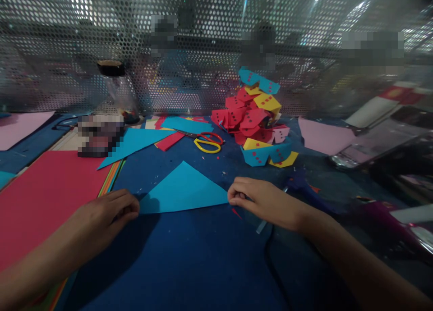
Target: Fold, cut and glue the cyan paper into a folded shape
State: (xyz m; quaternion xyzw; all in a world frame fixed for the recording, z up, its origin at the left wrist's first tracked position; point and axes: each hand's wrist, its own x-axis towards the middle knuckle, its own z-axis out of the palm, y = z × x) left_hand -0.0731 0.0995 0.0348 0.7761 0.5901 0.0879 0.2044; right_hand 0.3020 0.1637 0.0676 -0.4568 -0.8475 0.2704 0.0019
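A blue paper triangle (pixel 184 190) lies on the dark blue table, its long edge toward me and its peak pointing away. My left hand (pixel 117 212) is closed at the left corner, the fingers curled and pressed together on the paper. At the opposite corner my right hand (pixel 248 196) pinches the tip between thumb and fingers. Beyond the triangle rest scissors (pixel 206 142) with one red and one yellow handle loop. A pile of folded red, yellow and blue paper pieces (pixel 250 117) with dark dots stands behind my right hand.
Red paper sheets (pixel 50 189) are stacked at the left, with a blurred-out phone-like object (pixel 101 137) behind. A lidded clear bottle (pixel 118 92) stands by the perforated metal screen (pixel 189 83). A blue glue gun (pixel 301 185) with its cord lies near my right forearm.
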